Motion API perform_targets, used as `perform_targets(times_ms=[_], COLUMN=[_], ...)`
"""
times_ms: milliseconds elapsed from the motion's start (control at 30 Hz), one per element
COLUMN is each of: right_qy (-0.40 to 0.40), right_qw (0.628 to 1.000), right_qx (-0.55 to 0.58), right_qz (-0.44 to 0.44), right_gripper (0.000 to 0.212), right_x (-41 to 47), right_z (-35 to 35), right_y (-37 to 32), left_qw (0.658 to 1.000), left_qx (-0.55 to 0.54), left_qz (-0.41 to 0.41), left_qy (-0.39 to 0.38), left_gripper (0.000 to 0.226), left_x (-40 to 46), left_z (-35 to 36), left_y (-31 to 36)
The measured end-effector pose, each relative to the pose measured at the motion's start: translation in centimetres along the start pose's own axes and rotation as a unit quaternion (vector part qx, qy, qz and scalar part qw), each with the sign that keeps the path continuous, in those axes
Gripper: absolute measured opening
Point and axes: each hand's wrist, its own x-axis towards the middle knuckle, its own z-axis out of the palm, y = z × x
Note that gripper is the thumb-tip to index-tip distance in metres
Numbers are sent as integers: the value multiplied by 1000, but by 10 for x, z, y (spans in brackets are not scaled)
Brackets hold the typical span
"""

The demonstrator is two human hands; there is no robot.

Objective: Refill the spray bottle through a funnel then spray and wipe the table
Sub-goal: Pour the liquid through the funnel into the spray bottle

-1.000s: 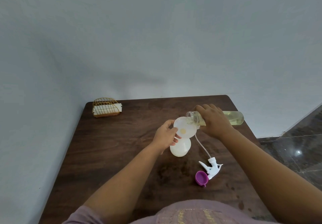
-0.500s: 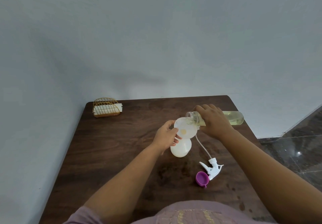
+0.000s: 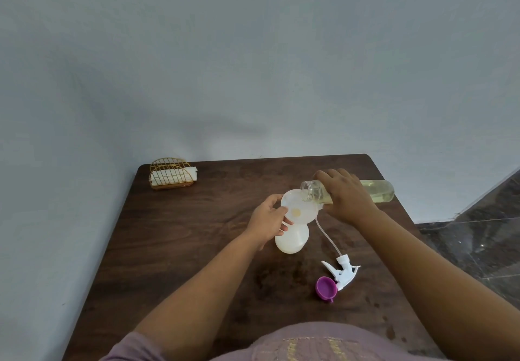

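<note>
A white spray bottle (image 3: 291,238) stands on the dark wooden table (image 3: 180,237) with a white funnel (image 3: 299,206) set in its neck. My left hand (image 3: 267,221) grips the funnel's left rim. My right hand (image 3: 347,197) grips a clear bottle of yellowish liquid (image 3: 377,190), tipped nearly level with its open mouth over the funnel. A small yellow pool sits at the funnel's centre. The white trigger sprayer head (image 3: 342,272) with its long tube lies on the table to the right.
A purple cap (image 3: 325,288) lies beside the sprayer head. A gold wire holder with white napkins (image 3: 171,174) stands at the table's far left corner. A wall runs behind and to the left. Dark tiled floor (image 3: 472,242) shows on the right.
The hands, funnel and tipped bottle stay almost where they were. Only a slight shift of the view shows.
</note>
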Motion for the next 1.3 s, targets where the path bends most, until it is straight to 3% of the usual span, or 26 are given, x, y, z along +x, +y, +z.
perform_targets(times_ms=[1300], right_qy=[-10], right_qw=[1000], right_qx=[-8], right_qz=[3], right_gripper=[57], right_x=[1], right_z=[-5], right_y=[-2], left_qw=[1000], left_qx=[6], left_qz=[1], left_qy=[-3], left_gripper=[32], left_x=[0], left_z=[1], left_y=[1])
